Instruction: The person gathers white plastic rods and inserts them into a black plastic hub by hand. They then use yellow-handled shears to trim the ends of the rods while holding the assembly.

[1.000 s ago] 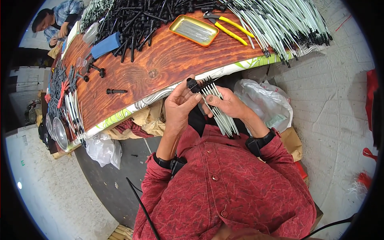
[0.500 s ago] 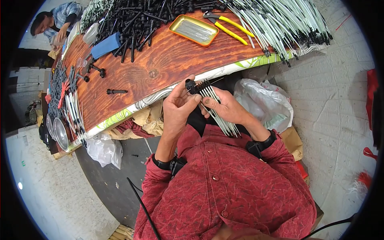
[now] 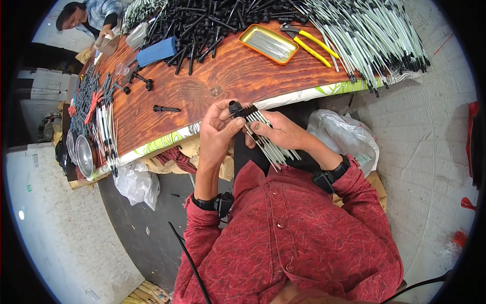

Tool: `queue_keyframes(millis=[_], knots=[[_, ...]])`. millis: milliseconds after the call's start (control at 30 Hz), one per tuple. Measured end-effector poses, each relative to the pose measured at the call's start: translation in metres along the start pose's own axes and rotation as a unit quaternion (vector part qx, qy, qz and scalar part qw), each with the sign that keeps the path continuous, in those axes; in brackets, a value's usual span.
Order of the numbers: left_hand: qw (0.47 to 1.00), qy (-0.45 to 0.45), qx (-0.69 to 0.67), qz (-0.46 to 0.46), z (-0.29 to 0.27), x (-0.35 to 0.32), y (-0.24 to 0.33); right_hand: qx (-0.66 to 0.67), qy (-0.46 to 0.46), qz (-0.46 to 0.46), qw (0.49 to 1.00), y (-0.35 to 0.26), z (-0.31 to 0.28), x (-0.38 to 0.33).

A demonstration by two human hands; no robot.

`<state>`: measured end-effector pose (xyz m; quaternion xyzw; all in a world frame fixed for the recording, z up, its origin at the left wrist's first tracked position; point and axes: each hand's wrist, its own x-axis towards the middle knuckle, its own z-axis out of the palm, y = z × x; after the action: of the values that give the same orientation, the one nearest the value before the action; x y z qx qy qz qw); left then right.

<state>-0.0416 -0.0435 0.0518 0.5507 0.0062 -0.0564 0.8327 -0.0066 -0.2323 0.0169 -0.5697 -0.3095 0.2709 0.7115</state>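
Between the thumb and fingers of my left hand (image 3: pixel 216 129) is a short black plastic fitting (image 3: pixel 234 107) with a round open end. My right hand (image 3: pixel 278 130) is closed around a fanned bundle of thin white rods (image 3: pixel 273 150) with black tips. Those tips lie right against the fitting; whether any rod is inside it is hidden by my fingers. Both hands meet just off the near edge of the wooden table (image 3: pixel 192 101), above my lap. A single black stem-like piece (image 3: pixel 166 109) lies on the tabletop to the left of my hands.
Farther back are a heap of black plastic parts (image 3: pixel 217 23), a yellow tray (image 3: pixel 282 62) of thin pins, yellow-handled pliers (image 3: pixel 313 52) and many white rods (image 3: pixel 374 40). Grey pieces (image 3: pixel 86 101) and a clear bowl (image 3: pixel 85 156) sit left. A person (image 3: pixel 101 17) works at far left.
The view has shifted, so the table appears farther right and slightly higher. My hands keep their grips close together. The person at the far left has moved a hand and now holds a container.
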Motion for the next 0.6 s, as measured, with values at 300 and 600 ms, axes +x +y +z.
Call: queue_keyframes(millis=[300, 600], knots=[[0.999, -0.015, -0.023, -0.023, -0.007, 0.0, -0.02, -0.095, 0.028, 0.045, 0.994, -0.005, -0.002, -0.011], [0.999, 0.025, 0.019, -0.045, -0.003, 0.003, -0.025, -0.286, 0.043, 0.062, 0.955, -0.002, -0.011, -0.019]])
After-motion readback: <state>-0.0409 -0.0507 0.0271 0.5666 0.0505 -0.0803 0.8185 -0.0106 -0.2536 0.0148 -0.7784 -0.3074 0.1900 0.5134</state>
